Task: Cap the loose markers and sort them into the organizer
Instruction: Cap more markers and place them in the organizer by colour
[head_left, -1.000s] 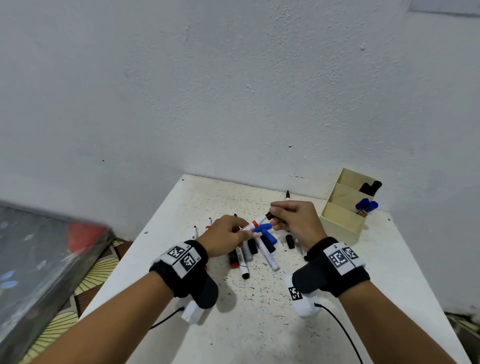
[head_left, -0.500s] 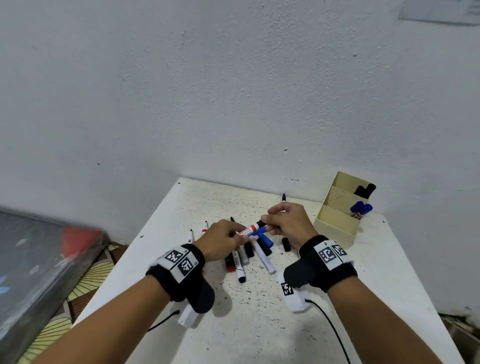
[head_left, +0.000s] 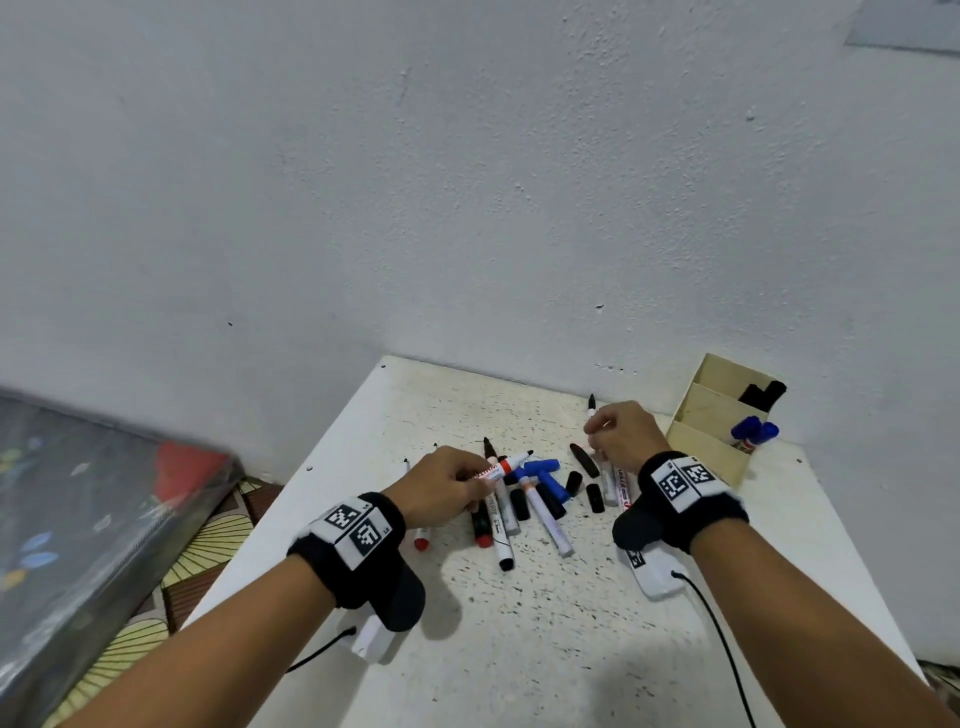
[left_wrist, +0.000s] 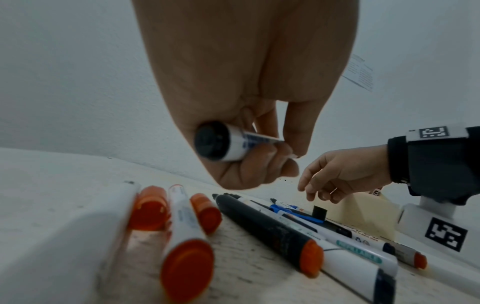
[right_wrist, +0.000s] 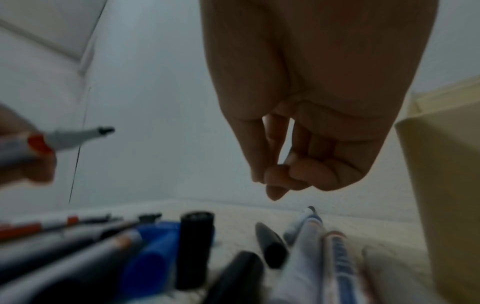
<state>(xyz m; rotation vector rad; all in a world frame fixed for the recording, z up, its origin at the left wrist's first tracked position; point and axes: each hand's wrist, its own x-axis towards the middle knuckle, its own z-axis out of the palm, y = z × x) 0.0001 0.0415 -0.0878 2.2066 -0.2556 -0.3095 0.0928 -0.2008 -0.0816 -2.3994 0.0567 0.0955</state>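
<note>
My left hand (head_left: 470, 475) grips a white marker with an orange band (head_left: 506, 462); its black tip is bare and points right. The same marker shows in the left wrist view (left_wrist: 228, 142) and the right wrist view (right_wrist: 70, 137). My right hand (head_left: 592, 441) hovers to the right over a black cap (head_left: 584, 460), fingers loosely curled and holding nothing. Several loose markers (head_left: 524, 504) and black and blue caps (head_left: 543, 466) lie between my hands. The beige organizer (head_left: 717, 415) stands at the back right, with black markers in its far slot and blue ones in the middle.
The white table (head_left: 519, 649) meets the wall at its far edge. Its left edge drops to a patterned floor (head_left: 208, 561) and a dark covered object (head_left: 78, 493). Camera cables (head_left: 722, 649) trail along the table near my wrists.
My right hand was at the marker's tip with a black piece in its fingers. It has pulled away to the right and is empty. My left hand keeps its hold on the marker.
</note>
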